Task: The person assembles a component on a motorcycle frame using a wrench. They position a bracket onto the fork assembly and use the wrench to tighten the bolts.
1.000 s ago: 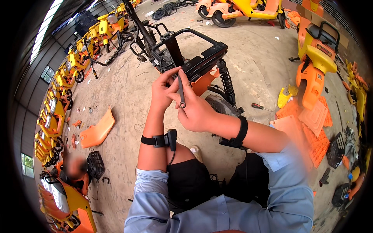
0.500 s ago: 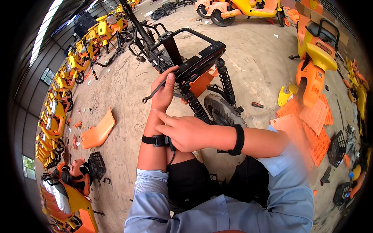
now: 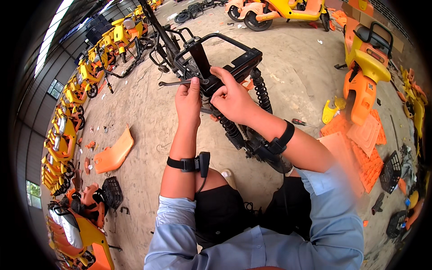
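In my left hand (image 3: 188,101) is a slim dark wrench (image 3: 176,83), pinched between thumb and fingers. One end of it points left, and the other reaches the near corner of a black rear rack (image 3: 245,60) on a stripped scooter frame (image 3: 168,40). At that same corner my right hand (image 3: 234,101) grips the rack. Its index finger stretches over the rack's side, while the thumb and other fingers curl below. The fastener under the wrench is hidden. Below the rack are two black coil-spring shock absorbers (image 3: 260,87) and a rear wheel (image 3: 270,155).
A screwdriver (image 3: 299,122) lies right of the wheel, near orange panels (image 3: 337,148). Another orange panel (image 3: 114,150) and a black basket (image 3: 111,191) lie to the left. Yellow scooters (image 3: 60,135) line the left wall; an orange-yellow one (image 3: 366,76) stands at right.
My right hand has moved from my left forearm up to the rack corner. The wrench has swung from a downward slant to nearly level, and my left hand has shifted slightly down.
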The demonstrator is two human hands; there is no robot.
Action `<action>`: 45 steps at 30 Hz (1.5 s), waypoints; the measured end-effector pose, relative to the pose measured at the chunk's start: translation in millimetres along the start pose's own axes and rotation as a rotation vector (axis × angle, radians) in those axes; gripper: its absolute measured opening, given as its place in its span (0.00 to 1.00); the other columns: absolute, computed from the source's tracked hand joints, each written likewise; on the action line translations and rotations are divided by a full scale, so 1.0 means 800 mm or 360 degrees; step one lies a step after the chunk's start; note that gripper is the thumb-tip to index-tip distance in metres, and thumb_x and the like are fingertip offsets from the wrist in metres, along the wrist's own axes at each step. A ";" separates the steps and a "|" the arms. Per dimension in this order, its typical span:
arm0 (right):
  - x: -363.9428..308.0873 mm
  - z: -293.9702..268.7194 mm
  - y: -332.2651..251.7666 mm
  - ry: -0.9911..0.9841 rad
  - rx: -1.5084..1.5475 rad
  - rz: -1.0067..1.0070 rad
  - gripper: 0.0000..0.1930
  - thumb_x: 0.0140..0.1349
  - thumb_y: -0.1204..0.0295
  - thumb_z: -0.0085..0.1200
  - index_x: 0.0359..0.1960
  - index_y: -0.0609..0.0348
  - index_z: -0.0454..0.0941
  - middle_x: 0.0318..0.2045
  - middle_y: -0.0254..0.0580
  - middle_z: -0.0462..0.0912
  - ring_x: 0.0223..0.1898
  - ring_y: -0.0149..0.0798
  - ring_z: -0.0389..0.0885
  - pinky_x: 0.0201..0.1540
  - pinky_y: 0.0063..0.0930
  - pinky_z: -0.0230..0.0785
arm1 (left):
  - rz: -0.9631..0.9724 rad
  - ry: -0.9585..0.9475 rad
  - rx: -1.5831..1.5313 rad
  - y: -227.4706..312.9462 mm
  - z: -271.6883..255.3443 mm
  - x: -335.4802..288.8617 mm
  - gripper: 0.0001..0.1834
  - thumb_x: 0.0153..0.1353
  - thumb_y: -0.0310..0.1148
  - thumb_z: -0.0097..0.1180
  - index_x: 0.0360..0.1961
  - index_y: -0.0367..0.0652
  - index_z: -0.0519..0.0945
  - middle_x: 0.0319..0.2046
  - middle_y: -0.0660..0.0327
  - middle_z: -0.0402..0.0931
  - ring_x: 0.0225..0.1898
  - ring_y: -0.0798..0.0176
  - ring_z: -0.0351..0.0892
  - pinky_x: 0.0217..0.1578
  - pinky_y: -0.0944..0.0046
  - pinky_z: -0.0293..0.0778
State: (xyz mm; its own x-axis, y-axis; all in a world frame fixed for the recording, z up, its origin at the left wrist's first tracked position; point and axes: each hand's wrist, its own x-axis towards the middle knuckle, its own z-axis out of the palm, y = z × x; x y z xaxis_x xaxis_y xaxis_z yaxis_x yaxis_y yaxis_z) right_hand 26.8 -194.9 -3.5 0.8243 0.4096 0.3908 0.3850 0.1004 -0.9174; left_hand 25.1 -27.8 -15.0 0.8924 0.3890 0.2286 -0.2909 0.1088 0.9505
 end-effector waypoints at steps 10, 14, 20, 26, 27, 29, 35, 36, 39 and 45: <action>-0.022 0.023 -0.004 -0.0109 -0.0098 -0.0097 0.46 0.62 0.80 0.56 0.80 0.57 0.46 0.45 0.46 0.81 0.33 0.31 0.84 0.34 0.28 0.77 | 0.0185 0.0306 0.0008 -0.003 0.024 0.003 0.19 0.67 0.39 0.70 0.45 0.35 0.78 0.23 0.75 0.70 0.22 0.81 0.61 0.23 0.74 0.57; -0.037 0.038 0.002 -0.0036 -0.0351 -0.0215 0.50 0.59 0.81 0.57 0.81 0.58 0.40 0.67 0.58 0.68 0.33 0.38 0.86 0.38 0.33 0.78 | 0.0278 0.0263 0.0119 0.000 0.025 0.005 0.15 0.68 0.37 0.70 0.44 0.35 0.81 0.22 0.76 0.70 0.24 0.81 0.62 0.24 0.74 0.58; -0.049 0.037 0.000 -0.0125 -0.0491 -0.0259 0.51 0.57 0.82 0.55 0.81 0.59 0.39 0.80 0.64 0.45 0.34 0.41 0.85 0.42 0.35 0.78 | 0.0160 0.0039 0.0229 0.008 0.020 0.004 0.15 0.73 0.38 0.63 0.47 0.34 0.86 0.26 0.71 0.79 0.29 0.79 0.71 0.29 0.74 0.68; -0.062 0.048 0.018 -0.0022 -0.0356 -0.0405 0.42 0.57 0.84 0.54 0.74 0.63 0.51 0.76 0.60 0.55 0.37 0.38 0.83 0.41 0.32 0.77 | 0.0101 -0.0425 0.0277 0.025 0.013 -0.011 0.14 0.75 0.37 0.59 0.50 0.36 0.87 0.32 0.68 0.83 0.32 0.77 0.75 0.33 0.72 0.72; -0.065 0.054 0.019 0.0020 -0.0279 -0.0410 0.39 0.57 0.85 0.54 0.72 0.63 0.53 0.74 0.59 0.58 0.38 0.37 0.83 0.40 0.30 0.77 | 0.0114 -0.0415 0.0303 0.025 0.012 -0.012 0.14 0.75 0.37 0.59 0.50 0.36 0.87 0.32 0.68 0.82 0.33 0.77 0.75 0.34 0.72 0.72; -0.065 0.062 0.022 0.0131 -0.0165 -0.0425 0.35 0.56 0.86 0.53 0.67 0.63 0.57 0.70 0.58 0.62 0.38 0.38 0.82 0.42 0.32 0.76 | 0.0141 -0.0396 0.0357 0.024 0.010 -0.014 0.14 0.76 0.36 0.58 0.50 0.37 0.87 0.32 0.68 0.82 0.33 0.77 0.75 0.34 0.72 0.72; -0.054 0.064 0.035 0.0369 -0.0165 -0.0456 0.28 0.56 0.87 0.53 0.60 0.61 0.62 0.70 0.59 0.59 0.39 0.39 0.81 0.44 0.31 0.75 | 0.0256 -0.0480 0.0349 0.018 -0.002 -0.012 0.13 0.73 0.30 0.59 0.54 0.38 0.85 0.28 0.72 0.78 0.30 0.79 0.71 0.32 0.74 0.69; -0.053 0.058 0.037 0.0358 -0.0194 -0.0479 0.28 0.57 0.88 0.52 0.60 0.62 0.61 0.71 0.59 0.56 0.41 0.37 0.81 0.39 0.27 0.74 | 0.0295 -0.0509 0.0429 0.018 -0.003 -0.012 0.13 0.71 0.28 0.60 0.54 0.39 0.84 0.26 0.73 0.76 0.28 0.79 0.69 0.30 0.74 0.68; -0.056 0.053 0.036 0.0321 -0.0276 -0.0630 0.27 0.58 0.88 0.52 0.60 0.62 0.62 0.75 0.61 0.51 0.44 0.38 0.82 0.36 0.25 0.74 | 0.0372 -0.0547 0.0596 0.017 -0.004 -0.015 0.15 0.68 0.24 0.61 0.55 0.40 0.84 0.22 0.76 0.68 0.24 0.80 0.63 0.26 0.74 0.64; -0.074 0.060 0.023 0.0082 -0.0483 -0.0775 0.19 0.57 0.84 0.52 0.52 0.62 0.72 0.78 0.71 0.46 0.49 0.54 0.84 0.41 0.37 0.78 | 0.0510 -0.0404 0.0638 0.006 -0.008 -0.011 0.11 0.68 0.29 0.66 0.50 0.41 0.87 0.23 0.74 0.71 0.25 0.79 0.66 0.27 0.73 0.65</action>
State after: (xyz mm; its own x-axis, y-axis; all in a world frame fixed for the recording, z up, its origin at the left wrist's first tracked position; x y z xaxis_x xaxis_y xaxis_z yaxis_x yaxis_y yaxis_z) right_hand -34.6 -173.5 -47.0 0.5385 0.3357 0.7729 0.8208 -0.0018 -0.5712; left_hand 13.5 -25.0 -14.0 0.8504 0.1083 0.5149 -0.4512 -0.3532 0.8195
